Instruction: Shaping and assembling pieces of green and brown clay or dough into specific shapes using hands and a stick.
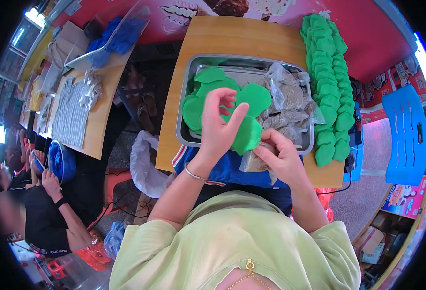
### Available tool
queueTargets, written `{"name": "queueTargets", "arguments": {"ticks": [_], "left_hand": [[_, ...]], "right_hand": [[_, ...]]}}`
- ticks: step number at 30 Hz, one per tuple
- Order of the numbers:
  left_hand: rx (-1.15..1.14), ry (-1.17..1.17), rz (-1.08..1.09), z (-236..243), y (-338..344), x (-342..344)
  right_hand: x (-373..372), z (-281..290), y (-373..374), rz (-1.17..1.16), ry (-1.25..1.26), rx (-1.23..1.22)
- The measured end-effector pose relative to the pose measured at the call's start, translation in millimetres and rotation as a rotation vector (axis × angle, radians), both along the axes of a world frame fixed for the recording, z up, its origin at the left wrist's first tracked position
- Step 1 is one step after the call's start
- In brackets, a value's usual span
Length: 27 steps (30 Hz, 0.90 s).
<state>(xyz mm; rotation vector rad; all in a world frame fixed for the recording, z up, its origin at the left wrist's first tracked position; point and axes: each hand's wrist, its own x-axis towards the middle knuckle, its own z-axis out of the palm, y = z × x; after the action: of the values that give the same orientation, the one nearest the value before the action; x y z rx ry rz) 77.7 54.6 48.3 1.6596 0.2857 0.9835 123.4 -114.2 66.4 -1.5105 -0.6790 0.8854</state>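
My right hand (283,157) is closed at the near edge of the tray, with thumb and forefinger pinching the rim of a thin, rounded green piece (247,136) like a petal or leaf. Just left of it, my left hand (217,125), with a bangle at the wrist, hovers over the tray with thumb and bent fingers apart; nothing shows between them. More green pieces (192,112) lie loosely in the left half of the metal tray (180,96). Clear plastic bags with brownish contents (290,96) fill its right half, and another small bag (252,163) sits below my right hand.
Overlapping green pieces (326,87) form long rows along the right side of the wooden table (242,36). A blue chair (405,135) stands at the right. To the left, a co-worker (48,212) sits by a blue tub (63,162) and another table (94,137). A white bag (147,164) hangs beside my table.
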Motion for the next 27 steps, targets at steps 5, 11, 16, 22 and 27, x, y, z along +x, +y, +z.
{"name": "queueTargets", "arguments": {"ticks": [5,11,16,22,27], "left_hand": [[0.230,0.050,-0.037,2.8,-2.7,-29.1],[0.084,0.168,-0.435,-2.4,-9.1,-40.4],[-0.102,0.225,-0.503,-10.8,-8.5,-39.2],[-0.224,0.180,-0.467,-24.2,-17.7,-39.5],[-0.267,0.199,-0.424,-27.6,-25.5,-43.0]], "right_hand": [[4.8,-4.8,-0.8,-0.119,-0.006,0.050],[7.4,-8.9,-2.0,-0.141,0.022,-0.005],[10.0,-12.4,-4.8,-0.122,0.210,0.083],[8.9,-15.1,-4.2,-0.141,0.343,0.095],[6.7,-18.8,-1.8,-0.159,0.414,0.141]]}}
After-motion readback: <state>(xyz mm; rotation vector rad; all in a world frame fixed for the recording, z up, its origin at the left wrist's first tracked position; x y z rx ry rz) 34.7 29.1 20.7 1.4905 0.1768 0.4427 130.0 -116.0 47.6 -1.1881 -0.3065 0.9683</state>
